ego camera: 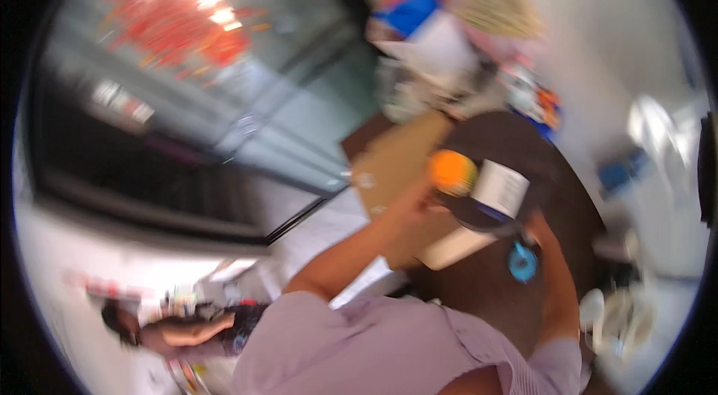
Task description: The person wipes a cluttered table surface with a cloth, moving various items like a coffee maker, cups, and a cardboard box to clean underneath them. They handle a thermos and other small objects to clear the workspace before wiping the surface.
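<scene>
A dark round tray-like thing [493, 131] lies between my hands, blurred by motion. My left hand [423, 201] is at its near left edge, and my right hand [537, 228] grips its right edge. On the dark surface stand a container with an orange top [453, 172] and a small white box [502, 187] with print on it. The left fingers are partly hidden behind the orange-topped container. Just below my right hand is a light-blue ring-shaped thing [523, 262]; whether it hangs from the hand or lies on the table is unclear.
Beneath is a dark brown table [482, 297] with a curved edge, beside a brown cardboard piece [387, 176]. Bags [443, 42] are heaped beyond. At left is a dark-framed glass door [269, 98] with red decoration [174, 19]. Another person [185, 333] stands lower left.
</scene>
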A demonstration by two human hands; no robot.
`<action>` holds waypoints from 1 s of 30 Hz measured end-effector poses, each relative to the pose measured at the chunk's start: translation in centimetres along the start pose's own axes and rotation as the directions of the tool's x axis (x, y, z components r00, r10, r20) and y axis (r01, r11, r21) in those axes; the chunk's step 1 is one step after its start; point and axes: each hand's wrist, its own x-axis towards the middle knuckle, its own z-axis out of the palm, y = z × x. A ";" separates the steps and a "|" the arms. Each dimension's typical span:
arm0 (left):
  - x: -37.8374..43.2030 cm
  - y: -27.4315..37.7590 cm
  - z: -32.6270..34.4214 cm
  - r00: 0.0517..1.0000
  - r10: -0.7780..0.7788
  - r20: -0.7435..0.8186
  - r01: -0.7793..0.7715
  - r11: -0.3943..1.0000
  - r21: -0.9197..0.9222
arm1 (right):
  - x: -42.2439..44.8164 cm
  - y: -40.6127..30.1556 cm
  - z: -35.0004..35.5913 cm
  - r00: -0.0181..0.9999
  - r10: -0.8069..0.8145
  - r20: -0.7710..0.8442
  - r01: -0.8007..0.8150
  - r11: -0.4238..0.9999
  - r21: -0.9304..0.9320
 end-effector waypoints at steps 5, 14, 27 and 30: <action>1.4 0.0 1.8 0.979 0.093 0.181 -0.075 0.992 -0.106 | -1.9 -1.1 -5.2 0.962 -0.185 -0.201 0.252 0.883 0.396; 4.7 -3.4 9.2 0.970 -0.048 0.239 0.036 0.998 0.057 | -12.5 -1.2 -0.4 0.703 0.248 -0.666 0.082 0.903 0.423; 13.1 -6.2 16.6 0.928 -0.181 0.325 0.029 0.907 0.420 | -15.9 -6.1 5.4 0.313 0.289 -0.905 -0.146 0.956 0.255; 14.9 -7.0 16.4 0.935 -0.175 0.308 0.010 0.882 0.472 | -15.8 -5.9 6.0 0.344 0.290 -0.893 -0.142 0.956 0.256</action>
